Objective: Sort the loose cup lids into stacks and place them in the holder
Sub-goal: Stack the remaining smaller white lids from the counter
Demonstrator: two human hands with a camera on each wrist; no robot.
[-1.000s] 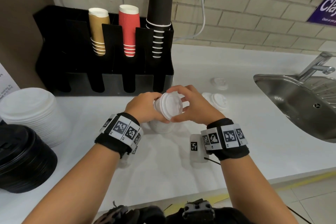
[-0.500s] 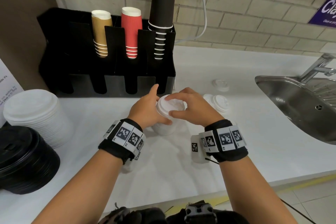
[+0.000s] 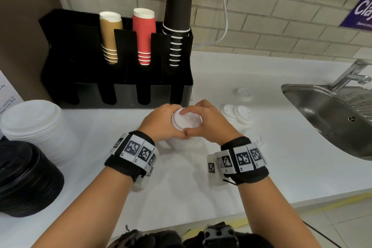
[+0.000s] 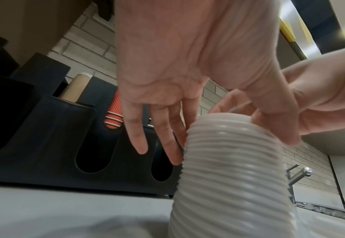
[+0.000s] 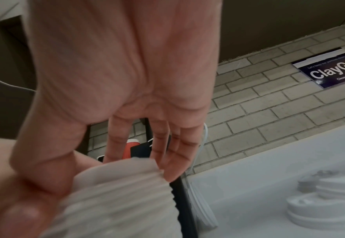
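A tall stack of small white lids [image 3: 186, 121] stands on the white counter just in front of the black holder [image 3: 120, 90]. My left hand [image 3: 167, 123] holds the stack's top from the left, fingers down the far side [image 4: 167, 141] and thumb on the near side. My right hand [image 3: 201, 121] grips the top from the right, fingertips on the uppermost lid [image 5: 116, 193] and thumb at the near edge beside my left thumb. Loose white lids lie to the right: a pair [image 3: 242, 113], one further back [image 3: 243, 94], one nearer [image 3: 252, 136].
The holder carries gold, red and black cup stacks in its rear slots; its front slots look dark. A stack of large white lids [image 3: 34, 125] and one of black lids [image 3: 22, 177] stand at the left. A steel sink [image 3: 332, 117] with a tap is at the right.
A second ago both hands held a white lid tilted above the stack. It now sits flat on top, and both hands have come down around the stack's top.
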